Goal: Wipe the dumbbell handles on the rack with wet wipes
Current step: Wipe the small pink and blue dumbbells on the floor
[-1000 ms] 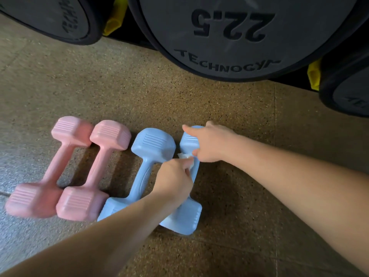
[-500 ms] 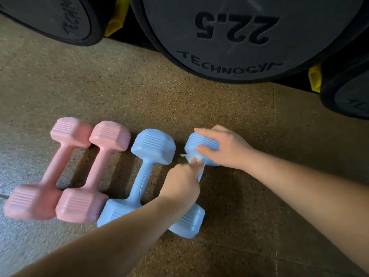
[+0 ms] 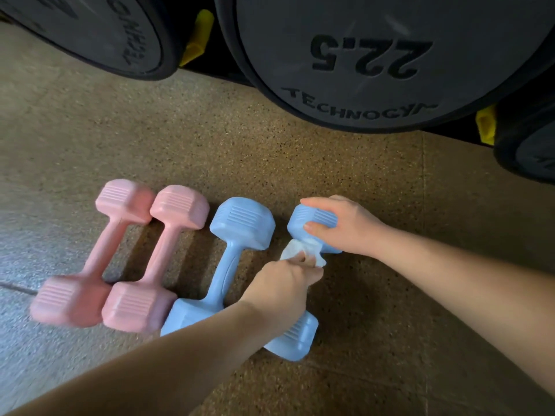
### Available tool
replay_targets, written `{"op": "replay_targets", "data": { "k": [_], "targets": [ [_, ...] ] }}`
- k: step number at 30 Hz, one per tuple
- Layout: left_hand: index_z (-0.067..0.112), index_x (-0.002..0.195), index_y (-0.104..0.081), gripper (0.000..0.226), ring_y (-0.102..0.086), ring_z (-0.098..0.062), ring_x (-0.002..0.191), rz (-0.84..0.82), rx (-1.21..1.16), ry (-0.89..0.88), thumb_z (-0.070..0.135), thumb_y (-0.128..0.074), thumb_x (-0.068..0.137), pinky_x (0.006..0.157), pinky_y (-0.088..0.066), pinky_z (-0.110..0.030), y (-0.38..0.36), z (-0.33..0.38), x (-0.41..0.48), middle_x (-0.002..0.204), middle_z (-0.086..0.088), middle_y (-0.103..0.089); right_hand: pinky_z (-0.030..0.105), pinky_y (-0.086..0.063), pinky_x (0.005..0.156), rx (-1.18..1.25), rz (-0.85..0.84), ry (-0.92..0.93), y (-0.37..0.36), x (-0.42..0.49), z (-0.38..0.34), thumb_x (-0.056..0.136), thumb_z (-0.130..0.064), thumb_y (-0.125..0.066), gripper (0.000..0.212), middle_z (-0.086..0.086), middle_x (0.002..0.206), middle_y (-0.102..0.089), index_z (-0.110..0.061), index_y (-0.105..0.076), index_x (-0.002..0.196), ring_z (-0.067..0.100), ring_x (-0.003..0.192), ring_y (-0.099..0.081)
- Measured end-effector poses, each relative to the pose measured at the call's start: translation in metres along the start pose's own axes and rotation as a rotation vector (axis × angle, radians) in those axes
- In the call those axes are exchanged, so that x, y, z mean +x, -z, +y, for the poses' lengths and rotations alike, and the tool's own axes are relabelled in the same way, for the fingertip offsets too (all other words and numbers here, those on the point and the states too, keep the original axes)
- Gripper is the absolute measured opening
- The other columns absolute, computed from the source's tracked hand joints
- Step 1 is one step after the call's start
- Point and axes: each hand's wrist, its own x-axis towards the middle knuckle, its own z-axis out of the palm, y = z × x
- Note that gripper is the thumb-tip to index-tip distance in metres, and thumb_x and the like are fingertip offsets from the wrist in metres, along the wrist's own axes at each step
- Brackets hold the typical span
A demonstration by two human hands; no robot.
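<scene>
Brown speckled floor (image 3: 270,151) — black weight plate (image 3: 375,55)

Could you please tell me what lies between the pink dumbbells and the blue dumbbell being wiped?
A second blue dumbbell lies there on the floor, close beside the nearer pink dumbbell; the head view shows it.

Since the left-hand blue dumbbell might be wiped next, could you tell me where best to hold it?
Grip its far head from above, thumb and fingers across the flat sides: the dumbbell lies flat on the floor, and that leaves the slim handle bare for wiping.
</scene>
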Motion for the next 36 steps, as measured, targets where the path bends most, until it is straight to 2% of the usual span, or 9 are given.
{"op": "replay_targets", "data": {
  "k": [3, 6, 13, 20, 24, 26, 28, 31, 36],
  "targets": [
    [0.03, 0.144, -0.051, 0.054, -0.052, -0.02, 0.136, -0.167, 0.005, -0.108, 0.003, -0.051, 0.098, 0.102, -0.05, -0.04, -0.004, 0.003, -0.015, 0.151, 0.005, -0.051, 0.027, -0.039, 0.106, 0.011, -0.012, -0.025, 0.001, 0.001, -0.007, 0.091, -0.042, -0.072, 0.053, -0.005, 0.127, -0.051, -0.046, -0.057, 0.142, 0.012, 0.124, -0.052],
    [0.03, 0.125, -0.072, 0.04, -0.063, -0.005, 0.111, -0.124, -0.367, 0.035, 0.007, -0.05, 0.101, 0.095, -0.046, -0.022, 0.011, -0.007, -0.02, 0.118, 0.018, -0.068, 0.029, -0.039, 0.11, -0.008, -0.049, 0.009, 0.002, 0.008, -0.018, 0.086, -0.042, -0.077, 0.05, -0.004, 0.13, -0.056, -0.045, -0.062, 0.134, 0.013, 0.126, -0.053],
    [0.029, 0.117, -0.077, 0.038, -0.054, 0.023, 0.082, -0.01, -0.578, 0.153, 0.009, -0.05, 0.101, 0.075, -0.038, 0.002, 0.042, -0.042, -0.016, 0.086, 0.034, -0.059, 0.039, -0.034, 0.12, -0.147, -0.102, -0.007, 0.008, 0.011, -0.033, 0.097, -0.057, -0.054, 0.063, -0.011, 0.161, -0.04, -0.04, -0.038, 0.156, 0.014, 0.148, -0.037],
    [0.032, 0.121, -0.075, 0.036, -0.059, 0.003, 0.107, -0.095, -0.48, 0.198, 0.014, -0.05, 0.102, 0.079, -0.035, -0.001, 0.126, -0.053, -0.056, 0.119, 0.02, -0.071, 0.044, -0.029, 0.121, -0.686, -0.271, 0.08, 0.034, -0.02, -0.129, 0.099, -0.03, -0.053, 0.063, 0.004, 0.156, -0.041, -0.021, -0.029, 0.157, 0.026, 0.147, -0.036],
    [0.027, 0.125, -0.073, 0.032, -0.061, -0.004, 0.104, -0.114, -0.478, 0.267, 0.02, -0.052, 0.102, 0.086, -0.04, -0.008, 0.21, -0.029, -0.13, 0.12, 0.012, -0.071, 0.033, -0.048, 0.089, -0.176, -0.388, -0.189, 0.059, -0.062, -0.209, 0.097, -0.026, -0.051, 0.019, -0.002, 0.107, -0.063, -0.026, -0.062, 0.113, 0.021, 0.106, -0.061],
    [0.028, 0.124, -0.071, 0.037, -0.065, -0.01, 0.103, -0.002, -0.536, 0.38, 0.036, -0.051, 0.095, 0.084, -0.043, -0.015, 0.263, -0.014, -0.173, 0.115, 0.01, -0.072, 0.028, -0.05, 0.07, 0.162, -0.394, -0.248, 0.093, -0.092, -0.266, 0.098, -0.022, -0.052, 0.02, -0.008, 0.08, -0.065, -0.028, -0.067, 0.086, 0.012, 0.081, -0.062],
    [0.028, 0.118, -0.07, 0.035, -0.065, -0.003, 0.092, 0.142, -0.625, 0.474, 0.039, -0.05, 0.091, 0.072, -0.04, -0.009, 0.324, 0.005, -0.216, 0.098, 0.014, -0.069, 0.025, -0.057, 0.066, 0.428, -0.385, -0.309, 0.141, -0.128, -0.333, 0.101, -0.023, -0.056, 0.027, -0.012, 0.077, -0.073, -0.037, -0.074, 0.088, 0.008, 0.075, -0.069],
    [0.031, 0.101, -0.065, 0.016, -0.061, 0.011, 0.082, 0.347, -0.754, 0.624, 0.017, -0.061, 0.094, 0.066, -0.038, -0.006, 0.421, 0.04, -0.277, 0.082, 0.02, -0.063, 0.037, -0.064, 0.081, 0.647, -0.364, -0.313, 0.216, -0.177, -0.432, 0.102, -0.023, -0.062, 0.02, -0.007, 0.095, -0.078, -0.033, -0.08, 0.098, 0.017, 0.094, -0.075],
    [0.032, 0.078, -0.06, 0.019, -0.061, -0.004, 0.075, 0.718, -0.814, 0.83, 0.023, -0.076, 0.084, 0.062, -0.043, -0.013, 0.571, 0.09, -0.378, 0.077, 0.013, -0.064, 0.028, -0.06, 0.075, 0.695, -0.332, -0.229, 0.323, -0.24, -0.591, 0.1, -0.018, -0.067, 0.013, -0.002, 0.095, -0.079, -0.023, -0.079, 0.102, 0.015, 0.094, -0.075]
  ]
}}
